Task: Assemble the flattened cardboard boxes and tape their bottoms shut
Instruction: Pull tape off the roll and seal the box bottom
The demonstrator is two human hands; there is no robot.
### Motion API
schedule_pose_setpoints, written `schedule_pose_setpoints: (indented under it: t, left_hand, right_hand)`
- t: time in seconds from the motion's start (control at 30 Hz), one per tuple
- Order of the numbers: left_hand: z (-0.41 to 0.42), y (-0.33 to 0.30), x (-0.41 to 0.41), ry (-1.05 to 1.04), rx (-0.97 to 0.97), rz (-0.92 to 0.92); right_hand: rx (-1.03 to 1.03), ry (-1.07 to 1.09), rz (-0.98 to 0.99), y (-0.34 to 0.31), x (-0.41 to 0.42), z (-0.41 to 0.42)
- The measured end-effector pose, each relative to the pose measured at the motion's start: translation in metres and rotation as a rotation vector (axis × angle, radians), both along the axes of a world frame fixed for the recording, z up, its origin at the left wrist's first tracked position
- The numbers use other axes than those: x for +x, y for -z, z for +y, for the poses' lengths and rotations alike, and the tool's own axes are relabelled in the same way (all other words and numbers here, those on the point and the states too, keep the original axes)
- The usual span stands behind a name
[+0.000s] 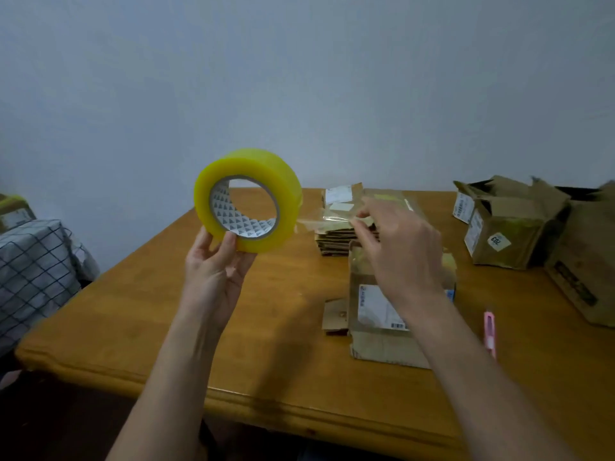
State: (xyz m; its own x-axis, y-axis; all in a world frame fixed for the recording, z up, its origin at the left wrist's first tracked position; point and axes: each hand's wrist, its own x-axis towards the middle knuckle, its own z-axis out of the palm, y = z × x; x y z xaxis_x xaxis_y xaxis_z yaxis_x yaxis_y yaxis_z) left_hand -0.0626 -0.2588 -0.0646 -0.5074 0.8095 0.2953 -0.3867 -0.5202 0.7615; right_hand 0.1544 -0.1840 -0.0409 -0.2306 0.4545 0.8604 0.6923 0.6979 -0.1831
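My left hand holds a yellow roll of clear tape up above the wooden table, thumb and fingers on its lower rim. A clear strip of tape stretches from the roll to the right. My right hand pinches the strip's free end. Under that hand a cardboard box with a white label stands on the table, partly hidden by my wrist. A stack of flattened cardboard boxes lies behind it.
Assembled boxes with labels stand at the back right, and a larger box sits at the right edge. A pink cutter lies right of the box. A checked bundle sits left of the table.
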Motion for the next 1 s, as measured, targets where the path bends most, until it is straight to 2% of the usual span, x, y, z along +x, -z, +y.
schedule_pose_setpoints:
  t: [0.33, 0.73, 0.83, 1.0]
  left_hand:
    - [0.072, -0.019, 0.109, 0.158, -0.111, 0.226]
    - [0.088, 0.016, 0.125, 0.131, -0.315, 0.394]
    - [0.085, 0.022, 0.122, 0.147, -0.334, 0.402]
    - [0.084, 0.023, 0.122, 0.161, -0.340, 0.399]
  right_hand:
    - [-0.118, 0.213, -0.020, 0.024, 0.118, 0.036]
    - [-0.111, 0.213, -0.092, 0.075, 0.142, 0.053]
    - [-0.251, 0.141, -0.006, 0.091, 0.144, 0.053]
    - [-0.506, -0.085, 0.313, 0.103, 0.149, 0.048]
